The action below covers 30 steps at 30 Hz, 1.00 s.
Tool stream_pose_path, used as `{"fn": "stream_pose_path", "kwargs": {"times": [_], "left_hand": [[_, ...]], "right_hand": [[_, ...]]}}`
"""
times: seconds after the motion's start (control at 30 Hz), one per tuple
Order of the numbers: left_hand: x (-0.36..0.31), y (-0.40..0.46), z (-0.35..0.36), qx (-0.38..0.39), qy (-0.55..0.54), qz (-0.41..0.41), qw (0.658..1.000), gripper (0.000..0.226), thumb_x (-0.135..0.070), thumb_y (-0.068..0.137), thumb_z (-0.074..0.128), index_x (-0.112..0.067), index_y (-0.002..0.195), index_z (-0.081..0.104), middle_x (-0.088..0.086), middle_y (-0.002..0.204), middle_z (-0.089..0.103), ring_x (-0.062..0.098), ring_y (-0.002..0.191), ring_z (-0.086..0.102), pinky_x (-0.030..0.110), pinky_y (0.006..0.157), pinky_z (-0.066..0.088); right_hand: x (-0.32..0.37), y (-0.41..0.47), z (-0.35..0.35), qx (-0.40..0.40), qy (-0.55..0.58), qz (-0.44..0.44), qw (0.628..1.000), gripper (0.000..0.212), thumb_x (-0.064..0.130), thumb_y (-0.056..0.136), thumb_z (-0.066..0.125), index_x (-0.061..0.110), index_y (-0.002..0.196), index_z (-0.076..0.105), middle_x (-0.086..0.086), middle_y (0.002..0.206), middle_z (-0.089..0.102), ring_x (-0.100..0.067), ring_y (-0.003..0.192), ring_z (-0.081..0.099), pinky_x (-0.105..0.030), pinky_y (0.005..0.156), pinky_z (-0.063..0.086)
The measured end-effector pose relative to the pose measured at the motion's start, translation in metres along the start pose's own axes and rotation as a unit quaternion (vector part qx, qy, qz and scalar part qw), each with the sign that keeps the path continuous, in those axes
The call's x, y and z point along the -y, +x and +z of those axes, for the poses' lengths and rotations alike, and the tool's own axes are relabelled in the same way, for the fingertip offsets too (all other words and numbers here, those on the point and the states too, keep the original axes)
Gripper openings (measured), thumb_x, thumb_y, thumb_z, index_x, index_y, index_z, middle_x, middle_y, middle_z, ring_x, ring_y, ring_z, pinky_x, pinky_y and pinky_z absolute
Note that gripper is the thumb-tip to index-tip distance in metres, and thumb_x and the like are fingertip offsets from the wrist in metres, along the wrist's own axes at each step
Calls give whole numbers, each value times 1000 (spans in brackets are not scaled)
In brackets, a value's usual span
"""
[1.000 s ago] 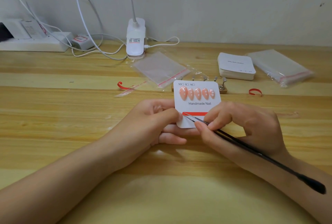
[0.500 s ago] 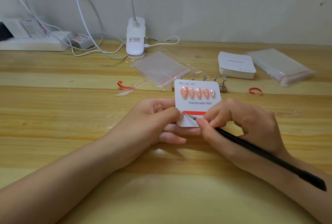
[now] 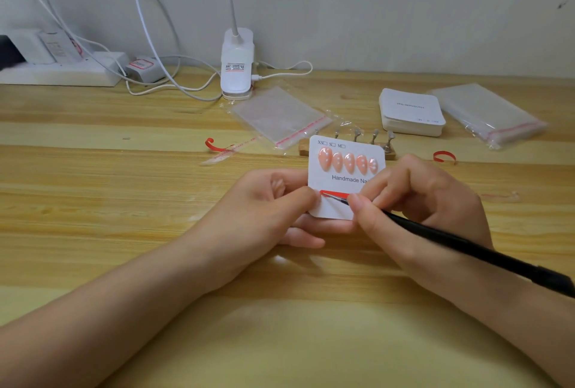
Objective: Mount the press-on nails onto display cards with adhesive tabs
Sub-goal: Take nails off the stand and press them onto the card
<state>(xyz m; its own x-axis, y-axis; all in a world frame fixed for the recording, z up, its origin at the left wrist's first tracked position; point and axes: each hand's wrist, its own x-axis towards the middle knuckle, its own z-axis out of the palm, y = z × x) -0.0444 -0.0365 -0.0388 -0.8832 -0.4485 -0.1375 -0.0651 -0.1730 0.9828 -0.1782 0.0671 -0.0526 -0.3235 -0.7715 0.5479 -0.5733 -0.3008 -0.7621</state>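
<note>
The left hand point(image 3: 264, 201) is gripping the display card point(image 3: 345, 182) just above the table point(image 3: 124, 201), thumb pinching its lower left edge. The right hand point(image 3: 417, 201), fingers clamped on the black tweezers point(image 3: 435, 236), has been edging along; the tip is working at the red strip point(image 3: 334, 194), now partly hidden. Five nails point(image 3: 348, 162) are mounted; liner removal appears under way.

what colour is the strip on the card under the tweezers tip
Red. The strip on the white card shows best in the head view.
</note>
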Motion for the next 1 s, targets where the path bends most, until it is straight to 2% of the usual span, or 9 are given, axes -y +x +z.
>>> {"fn": "stream_pose_path", "kwargs": {"times": [0.1,0.23,0.43,0.57,0.7,1.0], "left_hand": [[1,0,0,-7,-10,-2,1000,40,3,92,36,-13,90,72,-1,92,73,12,82,70,13,53,51],[0,-1,0,-16,-15,1,1000,36,2,92,36,-14,91,68,0,95,73,14,83,70,12,51,50],[-1,-1,-2,-16,-41,-6,999,35,3,90,41,-11,88,72,4,88,74,14,78,71,15,52,52],[-3,-2,-3,1,-54,-6,999,33,0,91,43,-13,88,73,6,87,73,15,80,71,16,55,54],[-2,-2,-2,-1,-34,-1,999,34,2,92,42,-10,88,73,3,88,74,13,80,71,14,54,52],[-2,-2,-2,3,-17,-4,1000,40,4,92,37,-14,88,73,0,87,74,10,80,70,13,54,51]], "right_hand": [[-1,0,-1,-20,5,17,1000,23,22,74,69,30,64,49,4,71,64,-6,58,59,-8,55,42],[-1,2,-6,-51,27,56,997,24,17,73,67,25,60,48,3,72,66,-5,59,61,-7,54,42],[0,0,-2,-20,-1,10,1000,27,19,72,75,21,64,49,5,73,66,-7,60,62,-11,57,45],[1,1,-2,-10,-16,-8,1000,22,25,74,69,25,64,49,4,74,66,-10,61,61,-15,56,47],[3,2,-3,-4,-21,-18,1000,24,23,74,68,32,64,48,3,74,65,-12,58,59,-12,56,45],[2,2,-4,15,-43,-50,998,22,25,75,66,31,65,48,4,73,63,-14,57,57,-16,54,45]]}}
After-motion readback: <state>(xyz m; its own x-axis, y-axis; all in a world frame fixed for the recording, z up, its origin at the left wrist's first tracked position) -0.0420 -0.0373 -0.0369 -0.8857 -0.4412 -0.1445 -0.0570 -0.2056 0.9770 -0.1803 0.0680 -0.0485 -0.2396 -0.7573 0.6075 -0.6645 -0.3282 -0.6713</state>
